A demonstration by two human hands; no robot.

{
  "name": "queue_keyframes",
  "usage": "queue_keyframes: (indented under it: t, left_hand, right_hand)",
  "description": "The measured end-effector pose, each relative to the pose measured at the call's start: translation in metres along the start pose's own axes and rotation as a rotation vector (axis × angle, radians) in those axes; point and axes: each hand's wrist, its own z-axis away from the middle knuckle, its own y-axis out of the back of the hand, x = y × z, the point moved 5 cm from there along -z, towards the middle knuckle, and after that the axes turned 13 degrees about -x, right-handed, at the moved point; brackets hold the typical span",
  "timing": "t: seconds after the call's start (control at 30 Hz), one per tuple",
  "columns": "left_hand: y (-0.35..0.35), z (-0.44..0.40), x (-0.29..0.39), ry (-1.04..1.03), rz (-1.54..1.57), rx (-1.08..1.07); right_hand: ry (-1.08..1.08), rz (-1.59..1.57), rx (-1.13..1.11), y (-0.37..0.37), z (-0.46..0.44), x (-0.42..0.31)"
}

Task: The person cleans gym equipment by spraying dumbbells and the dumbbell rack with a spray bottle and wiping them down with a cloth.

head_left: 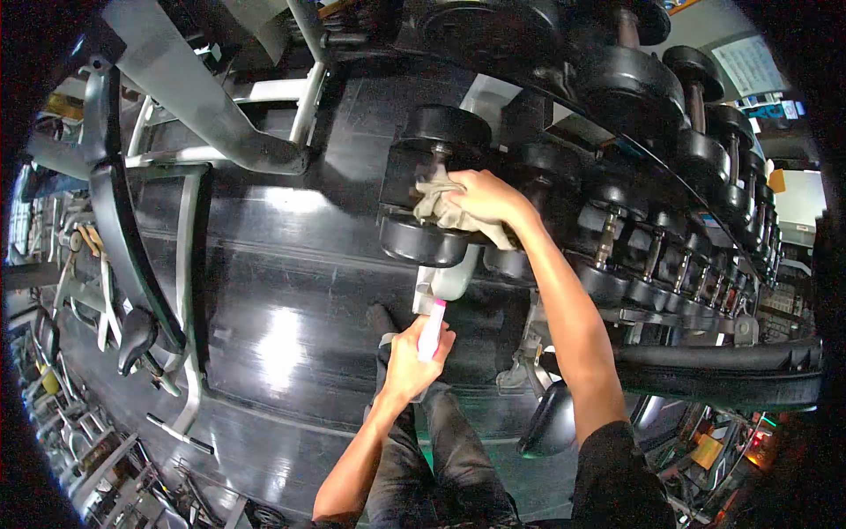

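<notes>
My right hand (489, 196) is closed around a crumpled beige cloth (438, 201). It presses the cloth against a large black dumbbell (425, 242), between the two round heads, and the cloth covers part of the handle. Lower down, in front of my legs, my left hand (416, 361) grips a spray bottle (431, 333) that looks white with a pink tip. Most of the bottle is hidden by my fingers. The dumbbell rests at the near end of the rack's lower row.
More black dumbbells (608, 238) line the lower row to the right, with others (696, 97) on the upper tier. A grey-framed machine with a black pad (119, 220) stands to the left. Dark, shiny flooring (264, 291) lies between it and the rack.
</notes>
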Motion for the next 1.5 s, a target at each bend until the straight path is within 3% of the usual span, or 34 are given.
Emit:
queue_keyframes:
  t: [0.03, 0.1, 0.2, 0.3, 0.37, 0.43, 0.5, 0.6, 0.63, 0.7, 0.73, 0.77, 0.83, 0.97, 1.07, 1.2, 1.27, 1.3, 1.33, 1.43, 1.47, 1.5]
  left_hand:
    - [0.003, -0.003, 0.001, -0.009, 0.011, 0.003]
    - [0.009, -0.011, 0.002, 0.011, 0.001, 0.003]
    - [0.014, -0.020, 0.003, 0.031, -0.001, -0.017]
    - [0.018, -0.029, 0.012, 0.047, 0.018, -0.052]
    - [0.019, -0.033, 0.014, 0.060, 0.042, -0.059]
    - [0.019, -0.038, 0.015, 0.019, 0.064, -0.036]
    - [0.020, -0.044, 0.016, -0.017, 0.061, -0.029]
    - [0.022, -0.049, 0.019, -0.036, 0.063, -0.037]
    - [0.025, -0.050, 0.019, -0.018, 0.068, -0.051]
    - [0.032, -0.052, 0.019, -0.043, 0.043, -0.038]
    - [0.034, -0.053, 0.020, -0.074, 0.025, -0.022]
    - [0.037, -0.054, 0.018, -0.070, 0.029, -0.021]
    - [0.045, -0.054, 0.010, 0.006, -0.002, -0.030]
    - [0.051, -0.048, 0.002, 0.086, 0.077, -0.010]
    - [0.057, -0.044, 0.015, 0.051, 0.029, -0.002]
    - [0.053, -0.039, 0.013, 0.080, 0.102, -0.010]
    - [0.050, -0.034, 0.009, 0.042, 0.068, 0.000]
    - [0.051, -0.031, 0.007, 0.013, 0.038, 0.010]
    - [0.050, -0.030, 0.006, 0.025, 0.071, 0.008]
    - [0.050, -0.026, -0.002, 0.094, 0.104, -0.012]
    - [0.051, -0.027, -0.002, 0.092, 0.105, -0.013]
    - [0.052, -0.026, -0.002, 0.092, 0.143, -0.002]
  right_hand:
    - [0.004, 0.033, 0.092, 0.003, 0.008, -0.016]
    - [0.421, 0.391, 0.606, -0.006, 0.003, -0.034]
    - [0.538, 0.608, 0.616, -0.025, -0.029, -0.018]
    - [0.476, 0.390, 0.507, -0.035, -0.038, 0.002]
    - [0.424, -0.010, 0.425, -0.036, -0.028, 0.009]
    - [0.565, -0.109, 0.345, -0.045, -0.017, 0.021]
    - [0.183, -0.482, -0.050, -0.072, -0.013, 0.054]
    - [0.227, -0.548, -0.156, -0.057, -0.014, 0.069]
    - [0.143, -0.207, -0.058, -0.040, -0.017, 0.071]
    - [0.093, -0.011, -0.170, -0.008, -0.018, 0.059]
    - [0.189, -0.341, -0.121, -0.002, -0.018, 0.042]
    - [0.154, -0.403, 0.019, 0.006, -0.017, 0.020]
    - [0.280, -0.349, 0.239, -0.004, -0.030, -0.016]
    - [-0.019, -0.084, -0.080, -0.086, -0.100, -0.030]
    - [-0.169, -0.051, 0.020, -0.092, -0.115, -0.046]
    - [-0.153, 0.002, 0.049, -0.091, -0.110, -0.046]
    - [-0.064, -0.038, -0.029, -0.080, -0.084, -0.039]
    - [0.035, -0.115, -0.134, -0.062, -0.055, -0.036]
    - [0.168, -0.142, -0.097, -0.057, -0.041, -0.029]
    - [0.150, -0.203, -0.345, -0.029, -0.013, 0.003]
    - [0.328, -0.300, -0.229, -0.024, -0.010, 0.024]
    - [0.138, -0.349, -0.437, -0.022, -0.019, 0.053]
